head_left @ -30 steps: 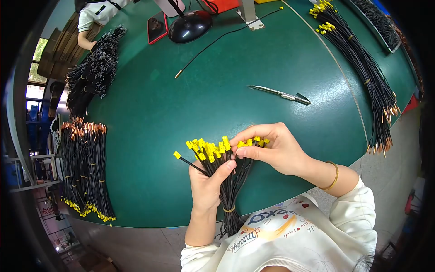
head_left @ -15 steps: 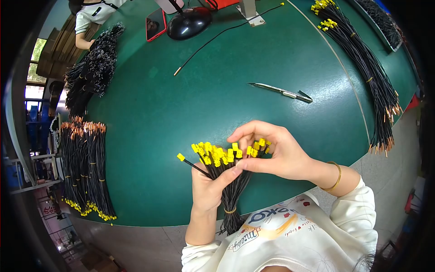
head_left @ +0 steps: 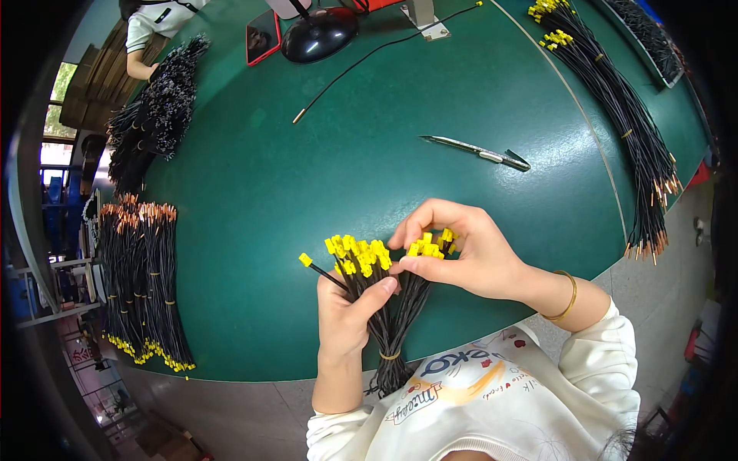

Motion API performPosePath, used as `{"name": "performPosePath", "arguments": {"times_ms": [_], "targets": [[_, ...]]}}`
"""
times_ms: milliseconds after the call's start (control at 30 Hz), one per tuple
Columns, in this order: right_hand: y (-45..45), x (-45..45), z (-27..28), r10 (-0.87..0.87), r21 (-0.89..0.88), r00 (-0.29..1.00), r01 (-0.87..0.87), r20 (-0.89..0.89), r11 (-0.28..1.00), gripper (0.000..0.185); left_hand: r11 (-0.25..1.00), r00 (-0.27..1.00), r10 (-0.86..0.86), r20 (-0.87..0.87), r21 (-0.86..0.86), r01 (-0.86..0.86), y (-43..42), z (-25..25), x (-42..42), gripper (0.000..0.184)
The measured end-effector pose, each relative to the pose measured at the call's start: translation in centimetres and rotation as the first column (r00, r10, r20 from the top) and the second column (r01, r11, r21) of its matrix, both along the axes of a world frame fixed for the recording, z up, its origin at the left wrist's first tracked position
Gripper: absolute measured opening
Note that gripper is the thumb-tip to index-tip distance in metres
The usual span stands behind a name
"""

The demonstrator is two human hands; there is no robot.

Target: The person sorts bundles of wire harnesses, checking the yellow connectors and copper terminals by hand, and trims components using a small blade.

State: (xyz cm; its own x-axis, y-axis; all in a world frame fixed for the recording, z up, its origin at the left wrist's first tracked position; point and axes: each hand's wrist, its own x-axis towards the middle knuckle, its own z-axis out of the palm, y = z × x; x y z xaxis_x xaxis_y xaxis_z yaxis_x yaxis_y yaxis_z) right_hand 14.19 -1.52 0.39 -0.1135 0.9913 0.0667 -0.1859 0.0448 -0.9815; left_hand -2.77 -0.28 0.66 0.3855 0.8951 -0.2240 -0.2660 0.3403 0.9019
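Note:
A bundle of black cables (head_left: 394, 330) with yellow connectors is held upright in front of my chest, tied low down with a band. My left hand (head_left: 347, 311) is wrapped round the left part of it, thumb across the cables. One cable with a yellow connector (head_left: 305, 260) sticks out to the left, apart from the others. My right hand (head_left: 461, 250) is closed round a smaller group of yellow connectors (head_left: 427, 246) on the right side. A gap shows between the two groups, while the cables meet again at the band.
Banded cables (head_left: 142, 284) with copper ends lie at the left edge, and more (head_left: 623, 127) on the right. A pen (head_left: 480, 152), a single cable (head_left: 361, 65), a red-edged phone (head_left: 263, 37) and a black stand base (head_left: 319, 34) rest on the green table (head_left: 254, 192). A co-worker's hand touches black cables (head_left: 161, 100).
My right hand has gathered several more connectors into its group. The gap between the two groups of connectors has widened, and my left thumb has shifted slightly left.

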Motion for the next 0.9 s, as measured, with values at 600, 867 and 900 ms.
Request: {"name": "performPosePath", "arguments": {"times_ms": [600,867,900], "targets": [[0.2,0.5,0.2,0.084,-0.058,0.976,-0.074,0.203,0.996,0.018,0.993,0.984,-0.023,-0.175,0.106,0.042,0.0,0.4,0.1,0.019],[0.4,0.4,0.1,0.065,-0.005,0.981,-0.065,0.185,0.998,0.016,0.999,0.995,0.001,-0.101,0.049,0.004,-0.1,-0.1,-0.1,0.015],[0.3,0.3,0.1,0.054,0.006,0.979,-0.056,0.197,0.998,0.017,0.999,0.996,-0.002,-0.085,0.05,0.006,-0.1,-0.1,0.0,0.014]]}}
